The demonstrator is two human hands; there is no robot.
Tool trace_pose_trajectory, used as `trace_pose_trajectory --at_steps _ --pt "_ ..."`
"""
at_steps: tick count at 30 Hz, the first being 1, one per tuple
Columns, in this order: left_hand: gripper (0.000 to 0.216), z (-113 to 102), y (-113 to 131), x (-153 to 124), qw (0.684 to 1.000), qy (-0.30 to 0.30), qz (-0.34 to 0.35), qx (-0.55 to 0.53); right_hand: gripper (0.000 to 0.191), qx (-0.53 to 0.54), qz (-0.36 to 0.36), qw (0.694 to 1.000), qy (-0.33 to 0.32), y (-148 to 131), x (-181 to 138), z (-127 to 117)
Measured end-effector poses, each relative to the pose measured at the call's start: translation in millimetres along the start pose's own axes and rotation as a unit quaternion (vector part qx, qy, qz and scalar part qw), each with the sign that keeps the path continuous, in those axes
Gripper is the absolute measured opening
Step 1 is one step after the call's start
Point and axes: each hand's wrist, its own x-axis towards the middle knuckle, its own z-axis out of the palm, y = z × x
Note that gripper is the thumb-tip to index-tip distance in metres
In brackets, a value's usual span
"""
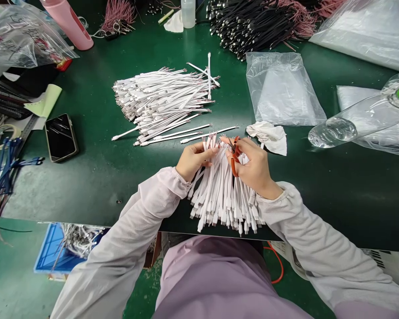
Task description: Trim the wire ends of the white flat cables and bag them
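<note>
A pile of short white USB cables [224, 195] lies at the table's front edge, connectors toward me and bare wire ends away. My left hand [197, 158] pinches one or a few white cables near their stripped ends, at the pile's left side; how many I cannot tell. My right hand [252, 165] grips small scissors with orange handles [234, 166], whose dark blades are over the wire ends. Fingers partly hide the blades. Beyond my hands lies a second heap of white cables [166, 97], with a few loose ones around it.
A phone [61, 137] and blue cables [5, 170] lie at left. Clear plastic bags [284, 91] and a water bottle [352, 122] lie at right, near a crumpled white cloth [269, 136]. Black cables [252, 24] are heaped at the back. Below the edge stands a blue crate [48, 248].
</note>
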Motion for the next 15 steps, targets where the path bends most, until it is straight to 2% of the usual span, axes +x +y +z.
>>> trace_pose_trajectory --at_steps 7,15 --pt "0.030 -2.2 -1.0 0.2 1.000 0.016 0.011 0.006 0.016 -0.020 0.000 0.999 0.030 4.7 -1.7 1.5" --pt "0.030 -0.8 -2.1 0.5 0.999 0.007 0.021 0.031 0.016 0.027 0.047 0.998 0.008 3.8 -0.3 1.2"
